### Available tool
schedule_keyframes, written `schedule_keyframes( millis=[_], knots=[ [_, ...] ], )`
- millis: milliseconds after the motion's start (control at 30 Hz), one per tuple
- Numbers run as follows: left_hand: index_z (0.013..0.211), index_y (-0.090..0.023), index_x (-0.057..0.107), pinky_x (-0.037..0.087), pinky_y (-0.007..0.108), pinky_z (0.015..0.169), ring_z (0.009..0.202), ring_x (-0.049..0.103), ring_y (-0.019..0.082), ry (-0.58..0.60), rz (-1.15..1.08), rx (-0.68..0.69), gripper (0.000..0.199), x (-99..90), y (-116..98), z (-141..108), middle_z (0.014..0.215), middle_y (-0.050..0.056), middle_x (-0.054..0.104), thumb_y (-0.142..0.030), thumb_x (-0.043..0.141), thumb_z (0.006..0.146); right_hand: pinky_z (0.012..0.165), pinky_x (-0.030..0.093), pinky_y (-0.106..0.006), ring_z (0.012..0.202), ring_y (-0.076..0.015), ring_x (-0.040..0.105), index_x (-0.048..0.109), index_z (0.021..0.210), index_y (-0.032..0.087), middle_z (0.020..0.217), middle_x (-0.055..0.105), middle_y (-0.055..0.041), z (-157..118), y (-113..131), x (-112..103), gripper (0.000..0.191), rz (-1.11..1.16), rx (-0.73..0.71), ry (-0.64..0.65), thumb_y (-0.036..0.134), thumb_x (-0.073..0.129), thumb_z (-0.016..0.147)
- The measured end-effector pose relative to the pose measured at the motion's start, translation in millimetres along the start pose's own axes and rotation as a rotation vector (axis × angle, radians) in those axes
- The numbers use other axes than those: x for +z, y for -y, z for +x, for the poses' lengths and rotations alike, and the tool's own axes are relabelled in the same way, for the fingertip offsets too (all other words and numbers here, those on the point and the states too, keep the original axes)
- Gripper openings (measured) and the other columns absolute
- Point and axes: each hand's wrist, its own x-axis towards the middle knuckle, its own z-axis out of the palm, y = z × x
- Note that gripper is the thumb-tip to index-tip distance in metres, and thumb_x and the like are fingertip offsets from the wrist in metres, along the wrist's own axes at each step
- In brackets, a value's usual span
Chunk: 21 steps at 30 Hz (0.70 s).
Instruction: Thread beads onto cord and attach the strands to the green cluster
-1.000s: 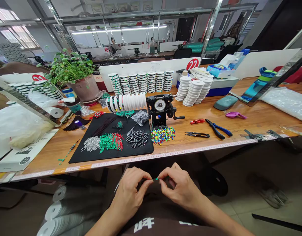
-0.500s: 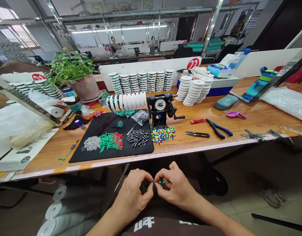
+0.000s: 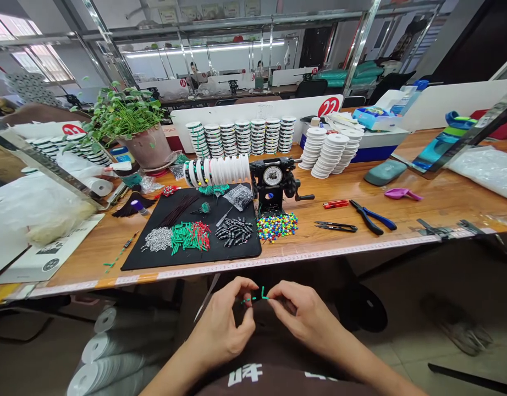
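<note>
Above my lap, in front of the table edge, both hands are raised close together with a thin line carrying short green tube pieces (image 3: 264,296) between them. My right hand (image 3: 301,309) pinches the line at its right end, where a bent, L-shaped green piece sticks up beside the fingertips. My left hand (image 3: 226,319) is curled with more green pieces at its fingertips; its index finger stands a little off the thumb. The exact grip of the left fingers is partly hidden. Beyond the hands lies a black mat (image 3: 133,258) with piles of green and red tubes (image 3: 189,237).
Also on the mat are silver bits (image 3: 158,240) and black pieces (image 3: 234,231). Colourful beads (image 3: 277,226) lie beside it, below a hand-cranked winder (image 3: 274,181) loaded with white spools (image 3: 226,169). Snips (image 3: 336,226) and pliers (image 3: 371,217) rest to the right. A potted plant (image 3: 144,146) stands behind.
My hands have moved slightly apart from their fingertip-to-fingertip pinch. Green pieces that showed by the right fingers now show between the hands and at the left fingertips. The view has shifted slightly.
</note>
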Motion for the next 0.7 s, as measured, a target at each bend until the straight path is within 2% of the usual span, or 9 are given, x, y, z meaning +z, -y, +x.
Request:
schedule_keyframes(
  millis=[133, 200, 333, 433, 533, 600, 700],
  knots=[
    [0.094, -0.021, 0.069, 0.045, 0.024, 0.06, 0.064, 0.055, 0.013, -0.064, 0.068, 0.064, 0.014, 8.4, -1.5, -0.7, 0.076, 0.0, 0.06, -0.015, 0.06, 0.085, 0.066, 0.036, -0.03, 0.062, -0.0158, 0.048, 0.06, 0.082, 0.02, 0.065, 0.054, 0.003, -0.9, 7.2, 6.5, 0.015, -0.014, -0.004, 0.022, 0.014, 0.055, 0.094],
    [0.089, -0.021, 0.072, 0.04, 0.023, 0.055, 0.059, 0.052, 0.013, -0.119, 0.105, 0.103, 0.015, 11.1, 1.0, -0.4, 0.068, -0.001, 0.055, -0.015, 0.059, 0.086, 0.067, 0.036, -0.03, 0.063, -0.0164, 0.047, 0.057, 0.08, 0.02, 0.064, 0.052, 0.0033, -2.3, 9.1, 9.3, 0.017, -0.015, 0.02, 0.019, 0.016, 0.054, 0.096],
    [0.08, -0.019, 0.07, 0.037, 0.022, 0.053, 0.055, 0.049, 0.011, -0.179, 0.159, 0.151, 0.014, 12.8, 4.7, -0.6, 0.064, -0.002, 0.053, -0.01, 0.06, 0.08, 0.07, 0.037, -0.029, 0.073, -0.0187, 0.051, 0.055, 0.08, 0.021, 0.072, 0.059, 0.0004, -7.0, 8.4, 15.2, 0.021, 0.021, 0.084, 0.023, 0.019, 0.05, 0.1],
    [0.076, -0.018, 0.065, 0.038, 0.021, 0.052, 0.054, 0.05, 0.01, -0.172, 0.15, 0.107, 0.013, 11.9, 4.0, -1.6, 0.065, -0.002, 0.056, -0.007, 0.057, 0.077, 0.07, 0.037, -0.029, 0.073, -0.0185, 0.053, 0.055, 0.081, 0.021, 0.075, 0.061, 0.0, -10.0, 6.9, 18.5, 0.023, 0.075, 0.12, 0.005, 0.024, 0.048, 0.102],
    [0.078, -0.018, 0.061, 0.041, 0.021, 0.054, 0.054, 0.052, 0.01, -0.117, 0.112, 0.046, 0.011, 9.6, 2.9, -1.8, 0.065, -0.003, 0.057, -0.009, 0.055, 0.079, 0.067, 0.036, -0.028, 0.07, -0.018, 0.052, 0.056, 0.08, 0.021, 0.072, 0.059, 0.0005, -10.6, 5.7, 19.5, 0.025, 0.112, 0.136, -0.021, 0.029, 0.048, 0.102],
    [0.083, -0.018, 0.063, 0.041, 0.021, 0.054, 0.054, 0.052, 0.01, -0.075, 0.089, 0.029, 0.011, 7.9, 3.0, -1.3, 0.066, -0.003, 0.058, -0.011, 0.055, 0.081, 0.064, 0.035, -0.027, 0.07, -0.018, 0.051, 0.057, 0.08, 0.021, 0.07, 0.058, 0.0007, -10.2, 5.0, 19.4, 0.025, 0.12, 0.151, -0.021, 0.031, 0.048, 0.102],
    [0.091, -0.019, 0.071, 0.039, 0.021, 0.053, 0.056, 0.051, 0.011, -0.066, 0.095, 0.085, 0.016, 6.6, 4.6, -0.5, 0.066, -0.002, 0.057, -0.014, 0.058, 0.085, 0.063, 0.035, -0.027, 0.07, -0.0174, 0.051, 0.058, 0.081, 0.021, 0.07, 0.057, 0.0008, -10.0, 3.8, 20.1, 0.025, 0.123, 0.167, -0.019, 0.031, 0.048, 0.101]
  ],
)
